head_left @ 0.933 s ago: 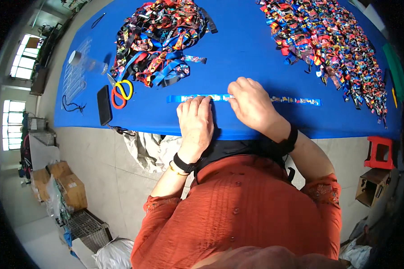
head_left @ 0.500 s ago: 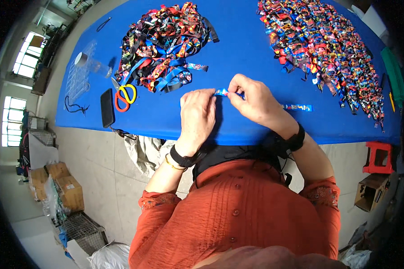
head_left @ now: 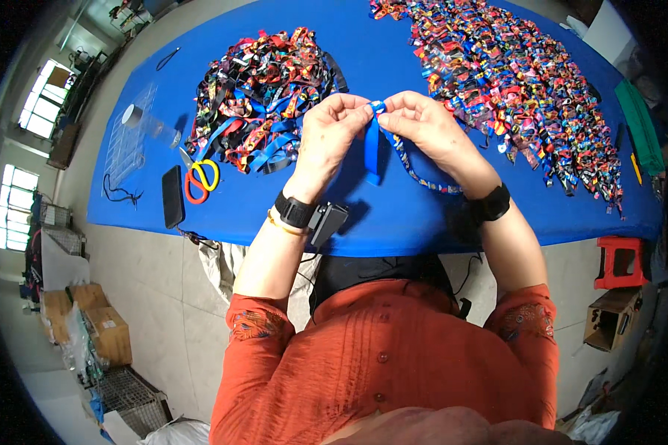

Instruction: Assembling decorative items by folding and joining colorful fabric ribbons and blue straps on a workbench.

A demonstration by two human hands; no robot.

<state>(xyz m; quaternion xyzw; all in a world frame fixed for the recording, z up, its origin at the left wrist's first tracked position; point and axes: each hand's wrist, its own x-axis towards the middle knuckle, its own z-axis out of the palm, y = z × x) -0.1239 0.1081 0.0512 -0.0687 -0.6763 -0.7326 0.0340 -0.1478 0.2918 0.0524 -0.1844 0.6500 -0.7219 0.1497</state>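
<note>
Between my two hands a blue printed ribbon strap [head_left: 372,157] is raised above the blue-covered table [head_left: 274,211]. My left hand [head_left: 329,135] pinches it near its folded or knotted top. From the other side my right hand [head_left: 428,130] pinches the same spot with thumb and forefinger. One flat blue end hangs straight down, while a patterned length curves away under my right wrist. Behind my left hand lies a loose heap of colourful straps [head_left: 263,89]. A broad pile of short bundled straps [head_left: 512,89] spreads over the right side.
On the left lie scissors [head_left: 201,181] with red and yellow handles, a black phone [head_left: 173,196], a clear bottle [head_left: 152,126] and a wire rack [head_left: 130,137]. A green folded cloth [head_left: 638,126] is at the right edge. A red stool [head_left: 620,262] stands on the floor below.
Both hands have lifted off the tabletop and come together with the strap. It was stretched low across the table; now its ends hang and curve below my fingers.
</note>
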